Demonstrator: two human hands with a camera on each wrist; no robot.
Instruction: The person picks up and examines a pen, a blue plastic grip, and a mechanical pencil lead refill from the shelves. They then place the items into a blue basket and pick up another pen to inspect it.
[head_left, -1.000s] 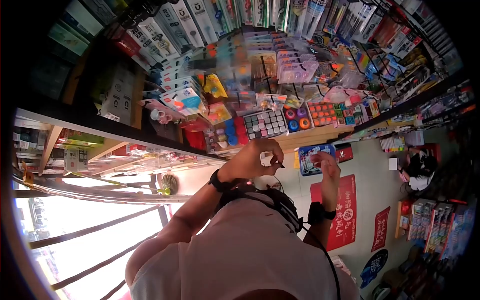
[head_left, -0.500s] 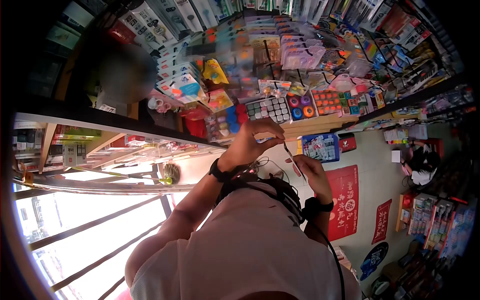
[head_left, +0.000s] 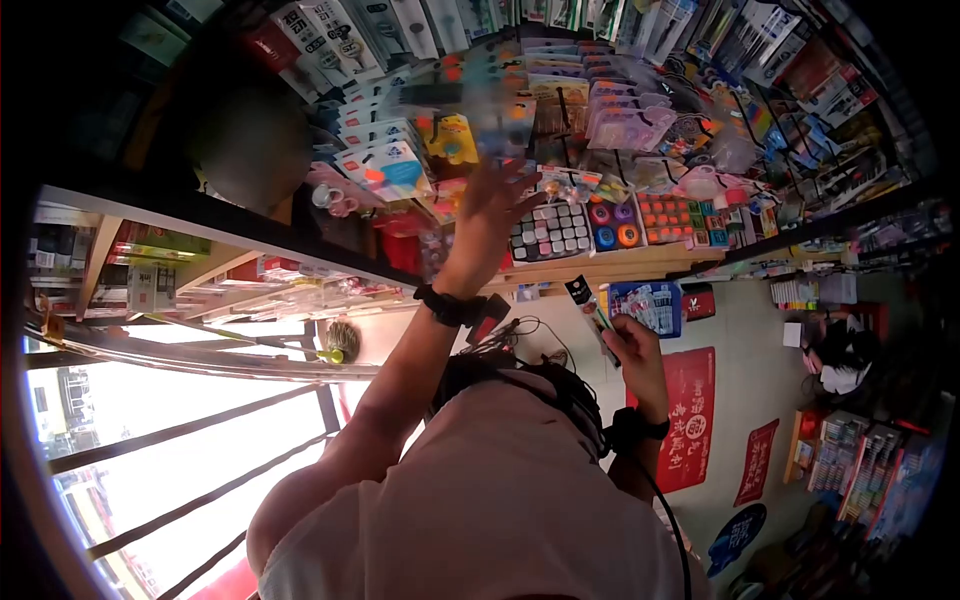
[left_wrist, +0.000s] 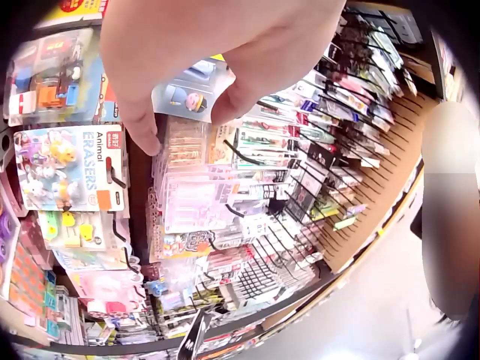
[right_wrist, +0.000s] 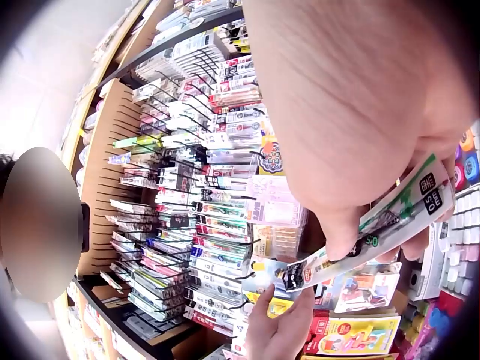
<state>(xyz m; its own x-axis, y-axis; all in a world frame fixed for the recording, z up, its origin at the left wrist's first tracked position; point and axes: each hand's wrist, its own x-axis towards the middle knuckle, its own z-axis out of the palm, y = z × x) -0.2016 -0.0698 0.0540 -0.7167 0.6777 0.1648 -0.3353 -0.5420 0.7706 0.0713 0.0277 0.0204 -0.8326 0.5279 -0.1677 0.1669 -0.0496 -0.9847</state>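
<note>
My right hand point(head_left: 638, 355) grips a slim packet point(right_wrist: 375, 229) marked 0.5 mm, with a pen showing through its clear front. The thumb presses on its face, fingers behind; the black end point(head_left: 578, 290) points away from the hand. My left hand point(head_left: 485, 225) reaches up to the packs hanging on the rack, fingers spread. In the left wrist view, its thumb and finger stand apart on either side of a small blister pack point(left_wrist: 186, 99) with a cartoon figure. The right wrist view shows the fingertips of the left hand point(right_wrist: 279, 330) right at that pack's lower edge.
Black hooks hold rows of packs, among them an Animal Erasers card point(left_wrist: 71, 169). Below are boxes of small blocks point(head_left: 550, 232) and round colourful items point(head_left: 614, 225) on the wooden shelf edge. A blue basket point(head_left: 645, 308) stands on the floor; a person point(head_left: 845, 345) is further right.
Half a second ago both hands held the slim packet between them. The left hand has let go and moved up to the rack; the right hand keeps the packet.
</note>
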